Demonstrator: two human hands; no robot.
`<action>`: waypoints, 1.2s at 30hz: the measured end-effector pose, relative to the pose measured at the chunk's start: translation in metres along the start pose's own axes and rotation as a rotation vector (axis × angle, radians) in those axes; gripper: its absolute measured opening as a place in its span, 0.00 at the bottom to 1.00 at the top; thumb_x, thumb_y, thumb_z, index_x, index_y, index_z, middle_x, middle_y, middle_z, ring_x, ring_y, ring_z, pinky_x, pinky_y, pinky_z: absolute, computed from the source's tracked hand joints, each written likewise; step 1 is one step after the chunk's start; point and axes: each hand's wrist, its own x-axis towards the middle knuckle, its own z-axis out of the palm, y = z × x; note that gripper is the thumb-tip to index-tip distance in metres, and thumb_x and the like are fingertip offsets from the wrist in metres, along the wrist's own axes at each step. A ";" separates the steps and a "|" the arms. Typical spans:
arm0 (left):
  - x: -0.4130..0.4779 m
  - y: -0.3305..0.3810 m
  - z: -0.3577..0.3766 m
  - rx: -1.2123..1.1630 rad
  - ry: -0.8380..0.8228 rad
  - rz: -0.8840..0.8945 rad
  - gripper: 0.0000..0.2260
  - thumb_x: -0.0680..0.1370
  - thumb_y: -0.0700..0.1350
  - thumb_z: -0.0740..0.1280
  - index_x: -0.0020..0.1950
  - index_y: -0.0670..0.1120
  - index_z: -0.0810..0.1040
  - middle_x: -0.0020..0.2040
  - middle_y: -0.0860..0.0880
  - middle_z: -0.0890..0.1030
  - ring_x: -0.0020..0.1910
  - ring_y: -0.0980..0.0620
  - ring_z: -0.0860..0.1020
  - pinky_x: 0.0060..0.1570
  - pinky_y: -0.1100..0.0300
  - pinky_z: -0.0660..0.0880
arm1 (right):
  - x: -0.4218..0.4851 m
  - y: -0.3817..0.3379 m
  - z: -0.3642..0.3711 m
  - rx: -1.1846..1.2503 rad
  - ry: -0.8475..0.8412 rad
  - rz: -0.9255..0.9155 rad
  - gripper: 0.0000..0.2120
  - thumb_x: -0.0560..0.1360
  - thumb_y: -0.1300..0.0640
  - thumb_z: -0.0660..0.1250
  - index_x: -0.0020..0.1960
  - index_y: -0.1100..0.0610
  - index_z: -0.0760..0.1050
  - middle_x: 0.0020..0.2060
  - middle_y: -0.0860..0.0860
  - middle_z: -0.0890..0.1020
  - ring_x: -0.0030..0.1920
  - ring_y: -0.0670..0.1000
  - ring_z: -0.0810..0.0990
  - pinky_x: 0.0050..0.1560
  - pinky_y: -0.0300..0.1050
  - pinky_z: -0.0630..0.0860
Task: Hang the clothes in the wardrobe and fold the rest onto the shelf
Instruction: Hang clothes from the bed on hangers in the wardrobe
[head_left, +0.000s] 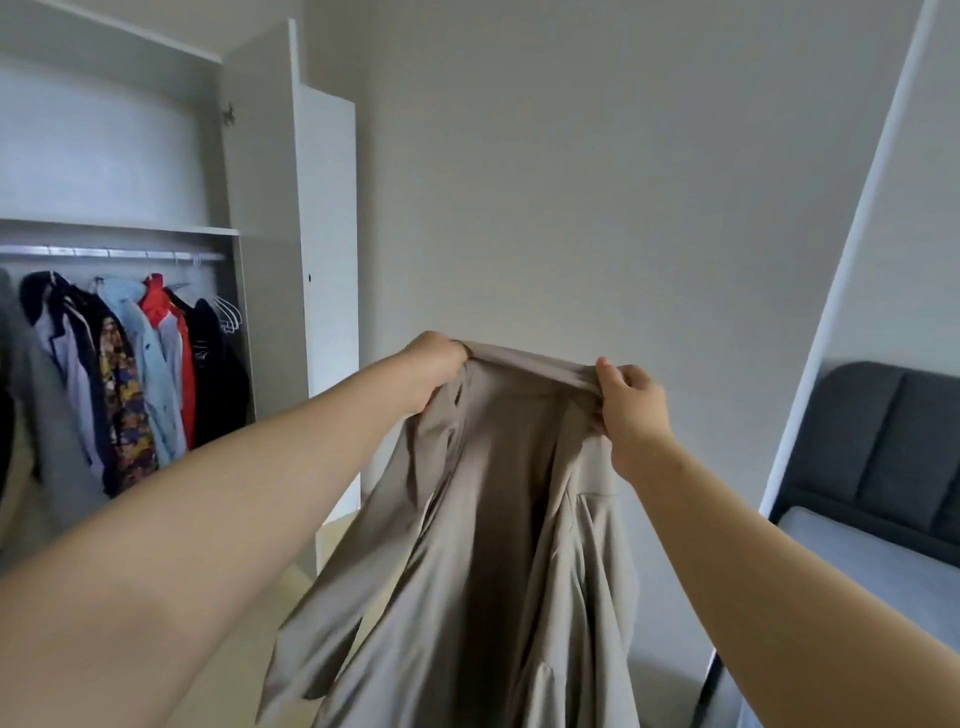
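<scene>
We're gripping the beige jacket (467, 519) at its shoulders, left hand (434, 371) and right hand (631, 410) both pinching fabric, holding it mid-air right of the wardrobe (260, 208). Probably needs an empty hanger (228, 314); keeping the collar taut.

One left hand (436, 371), one right hand (631, 410), one coat (483, 519); one bed (852, 566) at three o'clock; at nine o'clock, perhaps seven hung garments (150, 364) and three empty hangers (228, 314).

Beige jacket (483, 519) at centre frame was thin, smooth, matt cloth in soft folds; wardrobe (260, 156) at upper left showed flat white matt panels, its rail (104, 253) bright bare metal; headboard (893, 441) at right edge was dull dark-grey padded fabric; wall (571, 182) was plain matt.
</scene>
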 end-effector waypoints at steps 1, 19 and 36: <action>-0.004 0.006 0.003 -0.172 -0.022 -0.099 0.09 0.78 0.39 0.59 0.41 0.41 0.77 0.37 0.45 0.78 0.33 0.48 0.75 0.34 0.62 0.72 | 0.000 0.002 0.002 -0.016 0.001 -0.001 0.11 0.79 0.53 0.61 0.41 0.59 0.71 0.32 0.51 0.71 0.35 0.50 0.71 0.42 0.47 0.73; -0.014 0.034 -0.008 -0.396 -0.023 0.043 0.10 0.79 0.38 0.55 0.40 0.48 0.69 0.40 0.49 0.74 0.38 0.54 0.75 0.42 0.60 0.75 | -0.026 0.023 0.013 -0.309 -0.291 -0.027 0.14 0.78 0.62 0.60 0.34 0.55 0.71 0.28 0.50 0.71 0.28 0.48 0.68 0.21 0.34 0.63; -0.014 -0.025 -0.006 -0.351 0.044 0.005 0.12 0.78 0.34 0.56 0.41 0.48 0.74 0.40 0.44 0.76 0.34 0.48 0.74 0.35 0.56 0.77 | -0.032 -0.024 0.032 0.312 -0.434 0.057 0.09 0.78 0.64 0.59 0.43 0.57 0.76 0.40 0.53 0.80 0.40 0.51 0.79 0.43 0.44 0.77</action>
